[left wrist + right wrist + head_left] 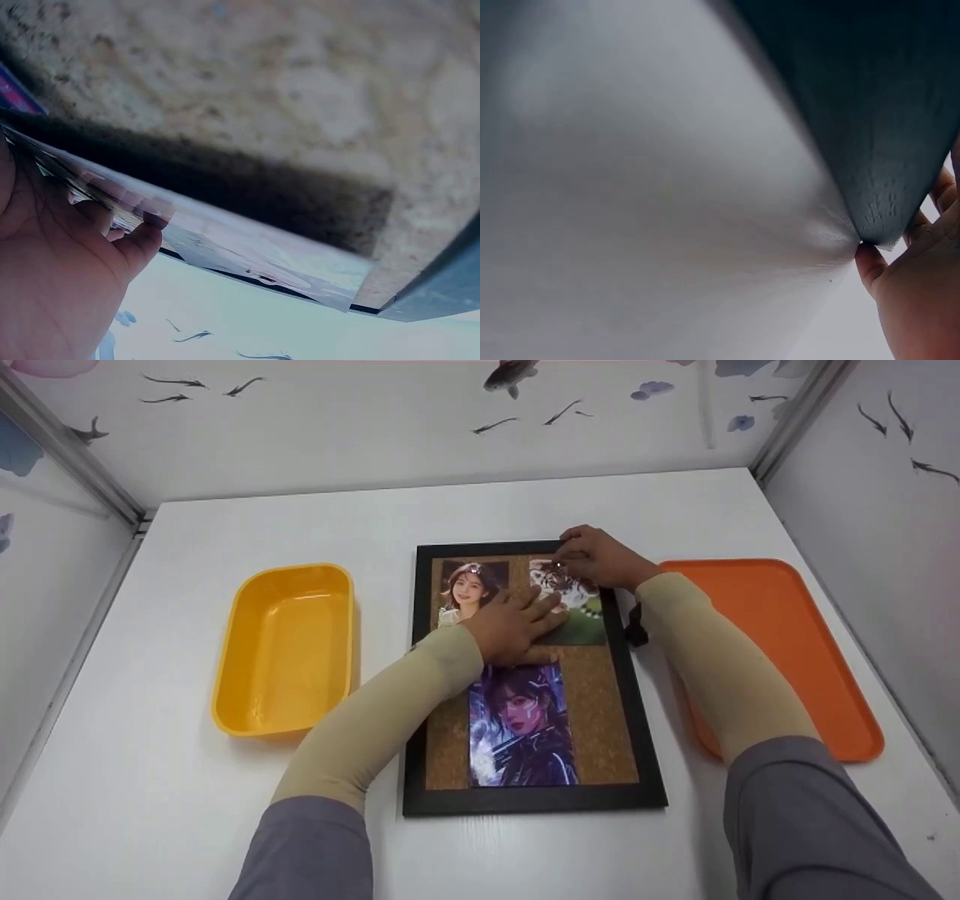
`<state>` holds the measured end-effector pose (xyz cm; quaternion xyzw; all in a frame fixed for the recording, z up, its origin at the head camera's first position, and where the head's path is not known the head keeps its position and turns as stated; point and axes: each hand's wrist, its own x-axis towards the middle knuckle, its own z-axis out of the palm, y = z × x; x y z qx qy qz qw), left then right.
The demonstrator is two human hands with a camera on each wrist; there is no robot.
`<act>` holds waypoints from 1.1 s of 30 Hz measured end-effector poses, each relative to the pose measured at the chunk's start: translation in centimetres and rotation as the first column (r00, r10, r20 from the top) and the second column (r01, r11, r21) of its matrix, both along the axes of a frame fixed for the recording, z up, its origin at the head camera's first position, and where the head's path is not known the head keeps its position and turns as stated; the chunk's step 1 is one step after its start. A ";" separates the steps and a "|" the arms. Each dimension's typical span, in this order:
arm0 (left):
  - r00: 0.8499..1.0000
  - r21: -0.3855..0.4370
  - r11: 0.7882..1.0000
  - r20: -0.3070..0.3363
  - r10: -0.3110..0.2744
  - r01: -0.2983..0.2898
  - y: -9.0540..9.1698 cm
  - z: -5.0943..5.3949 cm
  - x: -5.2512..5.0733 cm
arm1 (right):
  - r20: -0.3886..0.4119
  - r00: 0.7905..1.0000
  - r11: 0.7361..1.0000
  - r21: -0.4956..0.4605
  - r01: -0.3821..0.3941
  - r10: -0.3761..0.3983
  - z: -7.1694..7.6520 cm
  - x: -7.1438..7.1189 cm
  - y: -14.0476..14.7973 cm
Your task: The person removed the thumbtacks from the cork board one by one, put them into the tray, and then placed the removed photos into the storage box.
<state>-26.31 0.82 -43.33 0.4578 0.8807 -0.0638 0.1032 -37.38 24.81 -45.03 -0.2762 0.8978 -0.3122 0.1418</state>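
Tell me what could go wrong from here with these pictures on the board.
The tiger picture could slide askew: the left hand's spread fingers lie on it while the right hand works at its top edge.
The upper-left portrait might get dragged, since the left hand covers its lower corner.
The right forearm crosses over the orange tray, so pulling back could nudge it.

I'm looking into a booth: printed panels (390,442) at nine, twelve and three o'clock, metal posts (75,451) between, white tabletop (375,521) inside.
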 end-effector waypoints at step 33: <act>1.000 -0.031 0.999 0.003 0.019 -0.019 0.2 -0.3 -0.1 | -0.236 0.972 0.970 0.238 0.037 0.021 0.2 0.5 -0.4</act>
